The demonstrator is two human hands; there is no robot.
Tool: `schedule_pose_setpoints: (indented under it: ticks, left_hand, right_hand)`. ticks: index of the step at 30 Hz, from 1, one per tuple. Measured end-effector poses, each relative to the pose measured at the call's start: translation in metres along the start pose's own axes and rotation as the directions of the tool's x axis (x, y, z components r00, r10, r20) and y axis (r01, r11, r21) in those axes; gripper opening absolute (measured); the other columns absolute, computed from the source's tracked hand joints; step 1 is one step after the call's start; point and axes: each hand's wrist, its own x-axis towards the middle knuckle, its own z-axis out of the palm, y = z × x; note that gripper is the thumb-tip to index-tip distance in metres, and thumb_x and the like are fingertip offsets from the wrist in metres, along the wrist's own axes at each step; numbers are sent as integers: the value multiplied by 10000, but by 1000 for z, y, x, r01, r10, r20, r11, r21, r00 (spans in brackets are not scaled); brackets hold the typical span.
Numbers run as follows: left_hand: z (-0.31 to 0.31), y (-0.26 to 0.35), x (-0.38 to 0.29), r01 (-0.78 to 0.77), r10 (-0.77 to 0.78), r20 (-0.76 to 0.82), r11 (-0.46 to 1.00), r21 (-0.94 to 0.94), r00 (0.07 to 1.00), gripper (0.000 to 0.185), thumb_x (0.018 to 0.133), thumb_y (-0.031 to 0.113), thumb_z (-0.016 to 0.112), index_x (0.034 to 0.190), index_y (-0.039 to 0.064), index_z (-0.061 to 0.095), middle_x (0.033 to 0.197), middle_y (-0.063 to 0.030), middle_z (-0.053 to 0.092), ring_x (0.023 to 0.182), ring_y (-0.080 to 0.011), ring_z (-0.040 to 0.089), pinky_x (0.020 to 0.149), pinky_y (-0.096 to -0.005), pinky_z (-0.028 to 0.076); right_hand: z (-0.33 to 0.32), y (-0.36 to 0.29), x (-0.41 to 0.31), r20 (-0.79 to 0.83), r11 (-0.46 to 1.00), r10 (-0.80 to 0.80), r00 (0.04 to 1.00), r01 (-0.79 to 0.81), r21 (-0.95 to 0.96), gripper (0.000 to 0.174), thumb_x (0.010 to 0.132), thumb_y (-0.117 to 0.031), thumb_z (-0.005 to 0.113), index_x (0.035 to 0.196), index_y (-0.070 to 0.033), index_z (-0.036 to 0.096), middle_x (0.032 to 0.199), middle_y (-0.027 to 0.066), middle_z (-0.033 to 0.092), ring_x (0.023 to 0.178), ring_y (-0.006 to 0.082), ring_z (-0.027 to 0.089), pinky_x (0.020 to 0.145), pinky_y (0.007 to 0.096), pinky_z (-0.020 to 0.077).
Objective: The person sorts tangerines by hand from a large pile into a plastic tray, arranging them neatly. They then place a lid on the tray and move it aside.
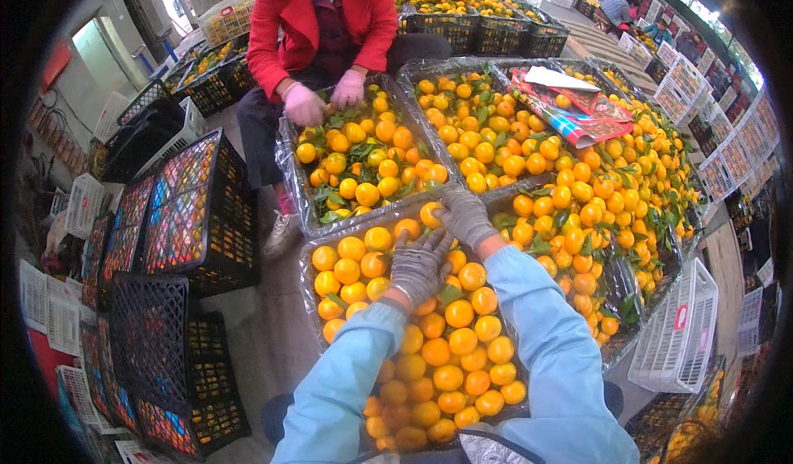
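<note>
Both my hands wear grey knit gloves below light blue sleeves. My right hand [464,216] has its fingers on an orange mandarin [431,215] at the far edge of the nearest crate. My left hand [418,267] rests over the mandarins in that crate, fingers spread and pointing forward; what lies under its palm is hidden. Orange mandarins [448,378] fill this plastic-lined crate [308,290] in rows. Just beyond it stands another lined crate [290,176] of mandarins with green leaves.
A co-worker in a red jacket [322,24] reaches pink-gloved hands [303,103] into the far crate. Loose mandarins [582,191] are heaped at right, with printed plastic sheets [576,107] above. Black crates [229,228] stand left, a white crate [675,327] right.
</note>
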Motion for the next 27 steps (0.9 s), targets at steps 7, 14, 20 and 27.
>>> schedule_pose_setpoints:
  ticks: [7, 14, 20, 27]
  left_hand:
    - [0, 0, -5, -43, 42, -120, 999, -6, 992, 446, 866, 357, 538, 1268, 165, 535, 1292, -75, 535, 1219, -257, 499, 1085, -581, 221]
    - [3, -1, 0, -53, 48, -108, 998, -41, 993, 343, 831, 346, 555, 1102, 142, 607, 1115, -95, 598, 1116, -274, 554, 1052, -575, 260]
    - [-3, 1, 3, -18, 12, 67, 997, 81, 998, 395, 845, 390, 530, 1071, 86, 642, 1172, -139, 603, 1178, -285, 525, 1100, -540, 213]
    - [1, -3, 3, 9, -9, 17, 1000, -16, 1000, 560, 862, 402, 551, 1363, 165, 476, 1427, -80, 455, 1289, -238, 455, 1117, -526, 196]
  right_hand:
    - [12, -16, 8, 20, 985, 159, 987, -157, -69, 386, 815, -321, 629, 1051, -16, 639, 986, 210, 653, 948, 339, 641, 838, 440, 503]
    - [15, -20, 13, -60, 990, 126, 990, -129, -47, 286, 758, -218, 657, 971, -28, 678, 916, 191, 684, 871, 348, 672, 771, 419, 540]
    - [12, -37, 17, 65, 979, 201, 977, -198, -51, 327, 747, -213, 674, 1015, -26, 657, 1007, 192, 671, 949, 357, 648, 839, 438, 514]
    - [-48, 19, -41, -165, 938, 173, 971, -111, 327, 350, 806, -328, 653, 1038, -67, 677, 1014, 170, 675, 941, 335, 648, 829, 407, 510]
